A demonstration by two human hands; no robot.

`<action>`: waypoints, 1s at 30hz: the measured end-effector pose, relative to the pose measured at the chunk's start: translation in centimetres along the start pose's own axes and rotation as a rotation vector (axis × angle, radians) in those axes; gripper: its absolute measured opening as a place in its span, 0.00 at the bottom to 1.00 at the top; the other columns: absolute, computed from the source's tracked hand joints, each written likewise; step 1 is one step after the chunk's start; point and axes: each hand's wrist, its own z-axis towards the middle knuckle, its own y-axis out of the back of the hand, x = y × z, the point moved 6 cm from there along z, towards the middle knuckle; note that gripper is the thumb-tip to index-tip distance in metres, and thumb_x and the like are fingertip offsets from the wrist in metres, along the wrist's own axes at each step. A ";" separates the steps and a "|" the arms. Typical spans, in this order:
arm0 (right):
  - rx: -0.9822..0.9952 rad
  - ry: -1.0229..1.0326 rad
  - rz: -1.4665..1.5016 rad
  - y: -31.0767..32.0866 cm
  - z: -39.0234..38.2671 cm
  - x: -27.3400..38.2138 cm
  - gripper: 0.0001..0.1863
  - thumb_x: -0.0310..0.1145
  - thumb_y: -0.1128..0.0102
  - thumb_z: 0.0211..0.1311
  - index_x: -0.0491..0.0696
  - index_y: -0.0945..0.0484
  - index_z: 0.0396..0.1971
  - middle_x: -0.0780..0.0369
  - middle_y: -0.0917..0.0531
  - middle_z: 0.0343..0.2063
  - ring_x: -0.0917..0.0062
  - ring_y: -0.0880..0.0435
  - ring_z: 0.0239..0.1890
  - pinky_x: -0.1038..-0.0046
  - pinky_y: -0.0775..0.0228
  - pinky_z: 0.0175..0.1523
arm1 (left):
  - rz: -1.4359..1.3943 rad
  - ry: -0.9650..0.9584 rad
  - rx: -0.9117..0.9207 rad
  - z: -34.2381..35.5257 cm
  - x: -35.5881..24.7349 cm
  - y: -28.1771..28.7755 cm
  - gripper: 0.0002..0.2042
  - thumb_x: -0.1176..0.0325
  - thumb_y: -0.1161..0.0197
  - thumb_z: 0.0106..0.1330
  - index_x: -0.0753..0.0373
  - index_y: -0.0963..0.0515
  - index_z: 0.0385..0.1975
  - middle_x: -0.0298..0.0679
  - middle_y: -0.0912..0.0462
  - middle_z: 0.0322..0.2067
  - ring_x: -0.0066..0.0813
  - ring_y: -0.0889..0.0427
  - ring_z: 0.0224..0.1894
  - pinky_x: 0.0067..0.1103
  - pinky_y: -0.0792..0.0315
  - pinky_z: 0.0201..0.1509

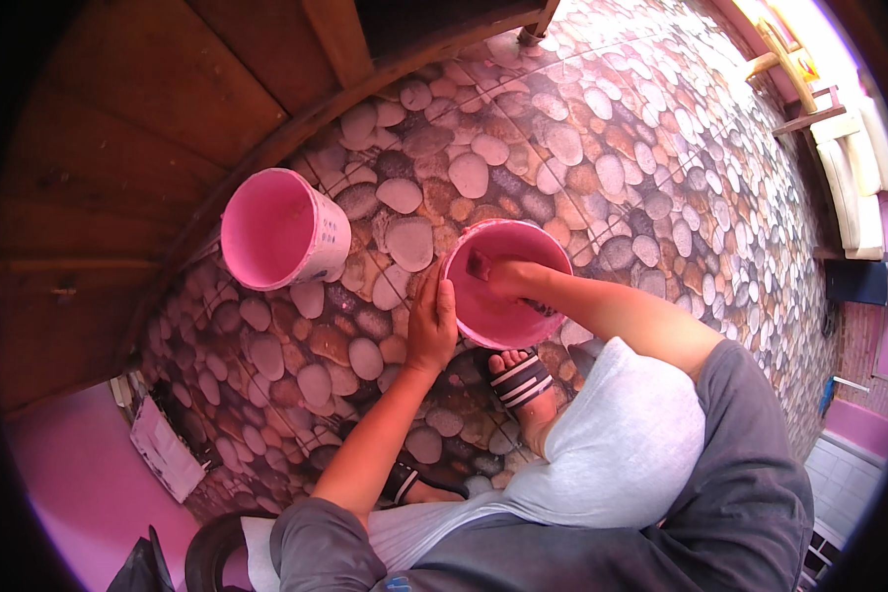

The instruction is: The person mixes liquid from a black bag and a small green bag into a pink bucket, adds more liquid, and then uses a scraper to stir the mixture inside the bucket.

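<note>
A pink bucket [493, 321] stands on the floor in front of my feet. Against the left of its outer wall, near the rim, my left hand [433, 321] grips it with fingers along the side. My right hand [508, 281] reaches down inside, its fingers curled at a small dark-red piece [479, 263] that looks like a sponge or folded cloth. Part of those fingers is hidden from me. To the left sits a second pink bucket [331, 237], tilted-looking in this view, with dark marks on its outer side.
Brown wooden furniture [158, 128] fills the upper left, close to the second bucket. My sandalled foot [520, 378] is just below the nearer bucket. A whitish flat panel [168, 449] leans by the pink wall. Cushioned seating [849, 178] stands at the far right on the pebble-patterned floor [365, 360].
</note>
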 end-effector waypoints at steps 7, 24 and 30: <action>0.012 -0.009 0.058 0.4 0.2 -0.2 0.27 0.51 0.47 0.60 0.45 0.24 0.50 0.49 0.19 0.43 0.61 0.18 0.48 0.63 0.27 0.53 | -0.027 -0.010 0.064 0.4 -0.2 -0.2 0.21 0.62 0.61 0.76 0.70 0.32 0.60 0.55 0.27 0.57 0.51 0.30 0.60 0.33 0.38 0.66; 0.243 -0.120 0.095 -0.2 0.7 0.4 0.27 0.49 0.49 0.61 0.46 0.25 0.54 0.49 0.20 0.49 0.64 0.19 0.53 0.65 0.28 0.55 | -0.005 0.017 0.018 0.0 -0.1 -0.7 0.21 0.62 0.62 0.76 0.71 0.32 0.59 0.56 0.27 0.56 0.53 0.30 0.60 0.35 0.37 0.65; 0.363 -0.060 0.056 -0.5 -0.3 -0.1 0.25 0.46 0.45 0.56 0.46 0.23 0.49 0.50 0.18 0.45 0.65 0.18 0.50 0.65 0.27 0.53 | -0.030 0.033 -0.018 -0.3 0.1 -0.6 0.22 0.62 0.63 0.77 0.72 0.32 0.58 0.55 0.27 0.56 0.52 0.29 0.59 0.34 0.36 0.64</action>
